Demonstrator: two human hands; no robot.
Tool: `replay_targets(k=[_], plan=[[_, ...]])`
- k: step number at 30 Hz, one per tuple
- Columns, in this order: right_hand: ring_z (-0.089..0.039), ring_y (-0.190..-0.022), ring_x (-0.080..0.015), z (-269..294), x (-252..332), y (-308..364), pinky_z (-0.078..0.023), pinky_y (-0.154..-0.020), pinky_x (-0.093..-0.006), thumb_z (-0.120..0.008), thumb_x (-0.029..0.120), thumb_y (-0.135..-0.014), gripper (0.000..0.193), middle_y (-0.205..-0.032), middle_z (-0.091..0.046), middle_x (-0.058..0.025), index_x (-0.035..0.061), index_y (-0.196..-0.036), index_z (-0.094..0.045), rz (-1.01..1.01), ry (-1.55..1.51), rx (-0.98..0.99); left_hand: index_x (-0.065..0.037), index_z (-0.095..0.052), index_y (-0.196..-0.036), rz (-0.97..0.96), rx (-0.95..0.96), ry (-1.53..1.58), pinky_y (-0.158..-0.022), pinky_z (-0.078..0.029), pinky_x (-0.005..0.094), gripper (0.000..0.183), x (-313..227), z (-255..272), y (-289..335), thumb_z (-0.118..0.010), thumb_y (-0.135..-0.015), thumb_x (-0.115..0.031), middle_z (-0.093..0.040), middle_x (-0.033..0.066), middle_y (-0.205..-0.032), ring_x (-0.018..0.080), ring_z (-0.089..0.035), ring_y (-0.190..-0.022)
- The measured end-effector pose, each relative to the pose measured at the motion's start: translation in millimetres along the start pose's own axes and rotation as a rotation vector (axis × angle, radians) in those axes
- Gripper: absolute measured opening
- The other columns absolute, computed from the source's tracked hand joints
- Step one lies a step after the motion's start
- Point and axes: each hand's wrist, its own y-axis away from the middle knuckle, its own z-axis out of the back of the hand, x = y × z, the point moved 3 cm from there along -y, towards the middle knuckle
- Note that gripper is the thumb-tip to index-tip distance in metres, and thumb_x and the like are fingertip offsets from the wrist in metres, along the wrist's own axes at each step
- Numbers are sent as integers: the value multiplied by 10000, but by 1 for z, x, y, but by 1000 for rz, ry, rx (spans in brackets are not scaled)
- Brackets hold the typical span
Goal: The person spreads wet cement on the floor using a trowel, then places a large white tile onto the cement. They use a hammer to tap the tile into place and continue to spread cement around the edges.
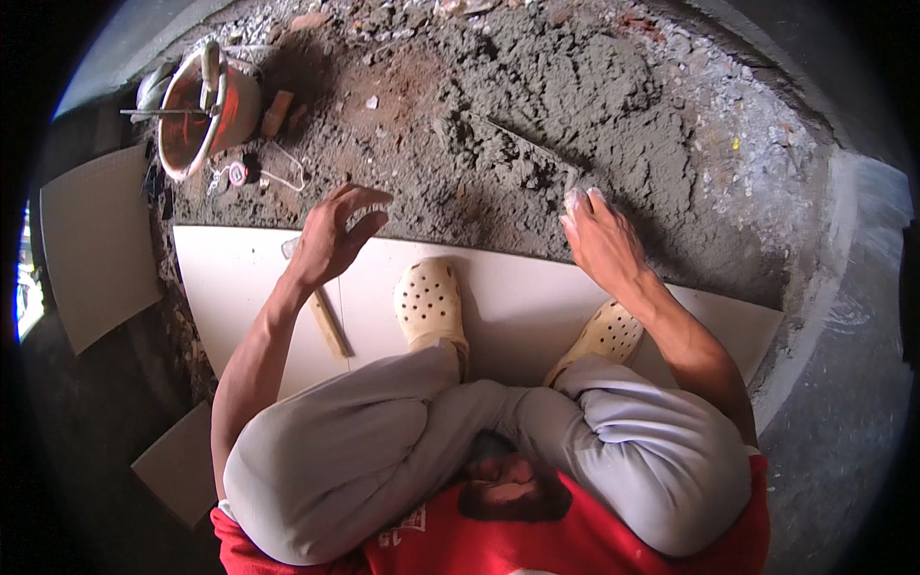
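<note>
We see a bucket (240,110) at far left, then our left hand (331,238), fingers curved and parted, holding nothing, near the white tiles' (225,268) edge; the trowel (527,146) lies against grey mortar (609,91), gripped by our right hand (606,240).

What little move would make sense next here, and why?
Probably drawing the trowel lightly across the grey mortar to level it: the right hand grips the trowel, its blade lies against the mortar, and the surface there looks lumpy.
</note>
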Motion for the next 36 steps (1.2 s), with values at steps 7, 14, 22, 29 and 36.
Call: replay_targets(k=[7, 14, 22, 29, 36], plan=[[-657, -913, -490, 10, 2, 33, -549, -819, -520, -622, 228, -992, 400, -1128, -639, -296, -80, -1242, -573, -96, -151, 13, -58, -719, -1187, 19, 14, -25, -977, -524, 430, 274, 8, -3, 3, -696, -964, -214, -705, 157, -1186, 354, -670, -1115], [-643, -1027, -496, 3, 1, 42, -508, -893, -552, -598, 260, -996, 370, -1045, -668, -292, -61, -1177, -628, -108, -356, 244, -56, -722, -1188, -32, 33, -37, -973, -524, 428, 282, 13, -14, -3, -702, -958, -218, -702, 159, -1172, 347, -670, -1115], [-652, -955, -524, 63, -117, -5, -516, -842, -557, -597, 244, -1002, 340, -1001, -669, -335, -93, -1029, -637, -293, -88, -194, -58, -722, -1207, 97, 53, -14, -970, -528, 412, 291, 10, -12, -1, -716, -951, -195, -701, 159, -1198, 337, -676, -1116], [-730, -826, -363, 110, -165, -61, -552, -767, -487, -559, 305, -1033, 407, -849, -710, -252, -88, -1029, -663, -704, -183, -97, -42, -721, -1200, 40, 62, -16, -985, -521, 417, 283, 5, -17, -2, -709, -950, -173, -706, 168, -1193, 340, -671, -1127], [-717, -778, -324, 80, -88, -36, -604, -696, -466, -530, 237, -1062, 310, -970, -705, -235, -38, -1082, -671, -275, 68, 65, -52, -729, -1186, -5, 66, -3, -978, -521, 415, 278, -6, -21, -17, -718, -941, -184, -707, 168, -1171, 335, -674, -1107]])
